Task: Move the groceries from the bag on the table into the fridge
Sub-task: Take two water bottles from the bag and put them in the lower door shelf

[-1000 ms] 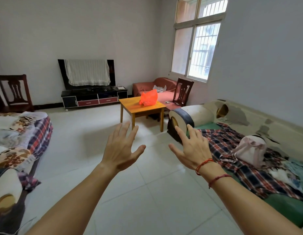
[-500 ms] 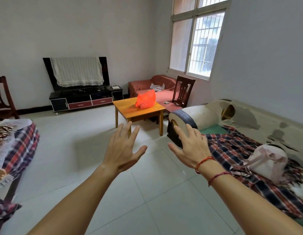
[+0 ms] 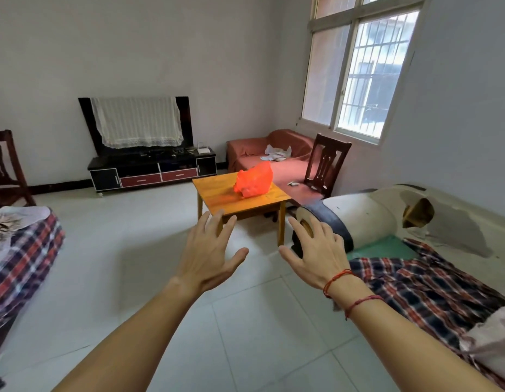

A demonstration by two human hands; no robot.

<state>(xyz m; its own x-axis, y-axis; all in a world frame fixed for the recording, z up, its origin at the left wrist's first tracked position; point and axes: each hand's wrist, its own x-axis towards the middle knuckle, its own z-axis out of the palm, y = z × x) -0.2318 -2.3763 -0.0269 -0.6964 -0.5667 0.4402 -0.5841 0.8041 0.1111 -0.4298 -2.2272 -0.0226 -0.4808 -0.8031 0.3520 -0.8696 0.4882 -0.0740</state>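
An orange plastic bag (image 3: 254, 180) bulging with contents sits on a small wooden table (image 3: 217, 195) in the middle of the room, some way ahead of me. My left hand (image 3: 210, 254) and my right hand (image 3: 316, 254) are stretched out in front, palms down, fingers spread, holding nothing. Both hands hang over the tiled floor, short of the table's near edge. No fridge is in view.
A worn sofa (image 3: 393, 219) with plaid cloth (image 3: 421, 287) lines the right wall. A plaid-covered seat (image 3: 22, 250) is at the left. Behind the table stand a dark chair (image 3: 326, 165), a red sofa (image 3: 274, 154) and a TV stand (image 3: 152, 171). White tiled floor (image 3: 126, 250) lies between.
The view has moved forward and a little right: the table and bag are closer and larger. Both hands keep the same open, outstretched pose.
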